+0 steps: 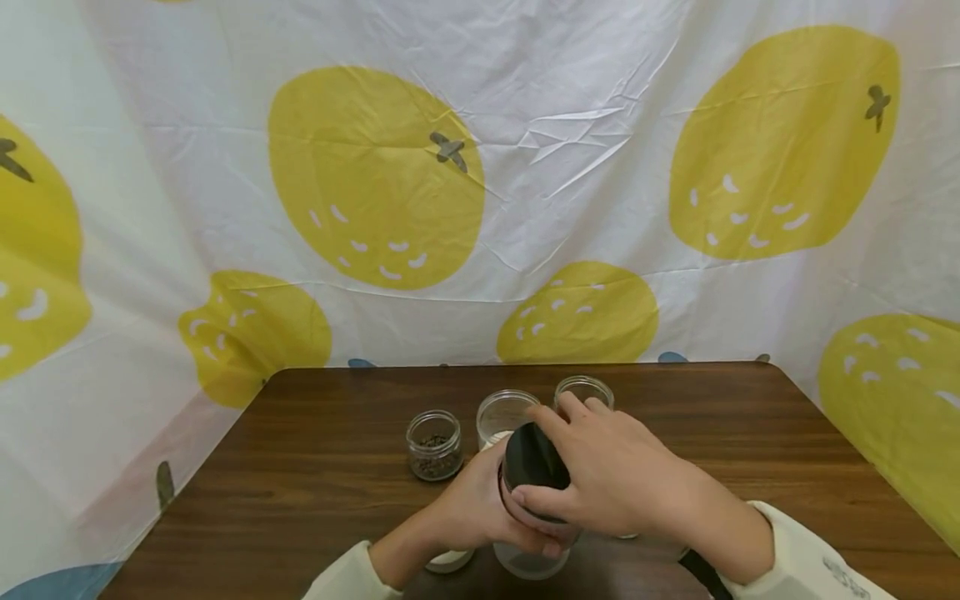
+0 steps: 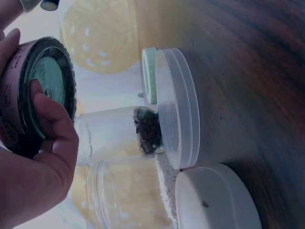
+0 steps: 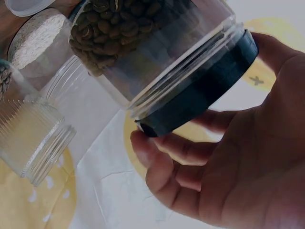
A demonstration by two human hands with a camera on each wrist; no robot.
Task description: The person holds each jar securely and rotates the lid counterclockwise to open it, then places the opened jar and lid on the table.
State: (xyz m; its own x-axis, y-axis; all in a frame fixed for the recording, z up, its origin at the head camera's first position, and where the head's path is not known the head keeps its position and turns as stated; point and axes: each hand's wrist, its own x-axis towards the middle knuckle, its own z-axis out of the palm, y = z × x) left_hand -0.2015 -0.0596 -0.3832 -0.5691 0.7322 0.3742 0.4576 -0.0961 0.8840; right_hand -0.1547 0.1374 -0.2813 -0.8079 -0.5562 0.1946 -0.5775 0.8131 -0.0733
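A clear jar of coffee beans (image 3: 119, 28) with a black lid (image 1: 536, 458) is held tilted above the table's near side. My left hand (image 1: 476, 504) grips the jar's body, its fingers curled about the base (image 2: 50, 78) in the left wrist view. A pink label (image 2: 14, 90) wraps the jar there. With thumb and fingertips, my right hand (image 1: 622, 471) holds the black lid by its rim. In the right wrist view the lid (image 3: 200, 93) sits on the jar's mouth; whether it is loose or tight I cannot tell.
Behind the hands stand a small glass jar (image 1: 434, 450) with dark contents, a wider glass jar (image 1: 508, 404) and another glass jar (image 1: 585, 388). A translucent lid (image 1: 532, 565) and a white lid (image 1: 450, 562) lie near the front. A fruit-print curtain (image 1: 570, 208) hangs behind the table.
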